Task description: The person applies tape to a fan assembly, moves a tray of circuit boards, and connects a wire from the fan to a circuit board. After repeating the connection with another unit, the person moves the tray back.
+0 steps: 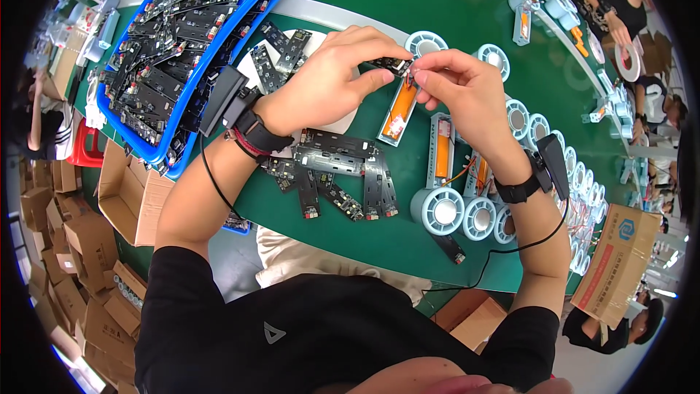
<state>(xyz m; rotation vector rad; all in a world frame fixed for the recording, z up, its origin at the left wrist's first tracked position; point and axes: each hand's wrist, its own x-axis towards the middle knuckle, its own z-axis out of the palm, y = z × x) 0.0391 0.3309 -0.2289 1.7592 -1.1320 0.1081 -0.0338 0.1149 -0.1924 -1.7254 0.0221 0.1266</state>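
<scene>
My left hand (328, 76) grips a small black circuit board (394, 66) between thumb and index finger. Close against it, my right hand (463, 91) has its thumb and fingertips pinched at the board's end; what they hold is too small to make out, though thin wires show there. Beneath both hands lies an opened light-blue fan body (383, 135) with an orange battery (399, 113) in its handle. Its round head (425, 43) points away from me. Several more circuit boards (332, 152) lie loose on the green table below my left wrist.
A blue bin (186, 95) heaped with circuit boards stands at the left. Several fan bodies (442, 208) are lined up on the right, some with batteries showing. Cardboard boxes (616, 263) sit at both sides. A cable (510, 251) trails from my right wrist. Other people work at the far right.
</scene>
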